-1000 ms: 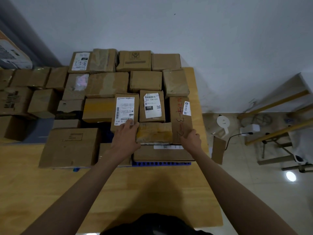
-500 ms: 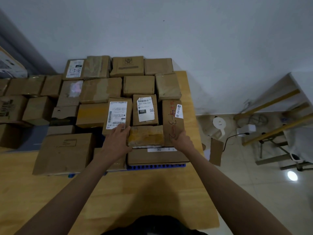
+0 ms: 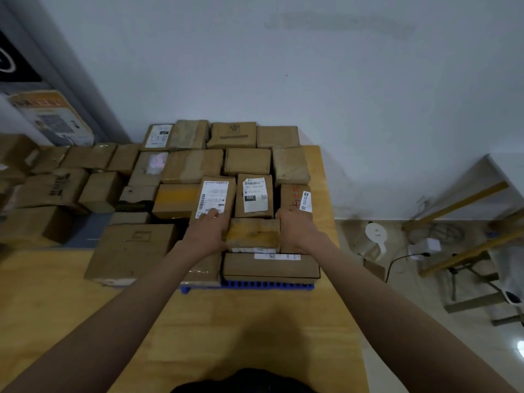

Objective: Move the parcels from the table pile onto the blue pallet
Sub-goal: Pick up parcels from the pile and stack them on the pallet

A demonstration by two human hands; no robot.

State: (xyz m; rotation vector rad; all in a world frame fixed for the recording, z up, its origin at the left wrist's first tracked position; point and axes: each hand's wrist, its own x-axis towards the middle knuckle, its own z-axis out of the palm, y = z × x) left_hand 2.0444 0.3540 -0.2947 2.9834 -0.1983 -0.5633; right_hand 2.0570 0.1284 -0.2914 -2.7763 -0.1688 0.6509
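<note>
A small brown parcel with yellowish tape [image 3: 253, 233] lies on top of the stacked parcels on the blue pallet [image 3: 266, 285]. My left hand [image 3: 208, 231] presses its left side, fingers reaching over a parcel with a white label [image 3: 215, 194]. My right hand [image 3: 295, 229] presses its right side, fingers over a parcel with red writing [image 3: 295, 195]. Below lies a long flat parcel [image 3: 270, 266]. Several more parcels cover the pallet back to the wall.
The table pile of brown parcels [image 3: 54, 188] spreads to the left, with a large flat box [image 3: 127, 251] in front of it. The wooden table [image 3: 241, 321] runs towards me. On the floor at the right are a white kettle [image 3: 375, 232], a cable and wooden frames [image 3: 465, 245].
My right hand has slid left, off the red-marked parcel's front and against the small parcel's side. The left hand stays at its left side. The view has tilted upward.
</note>
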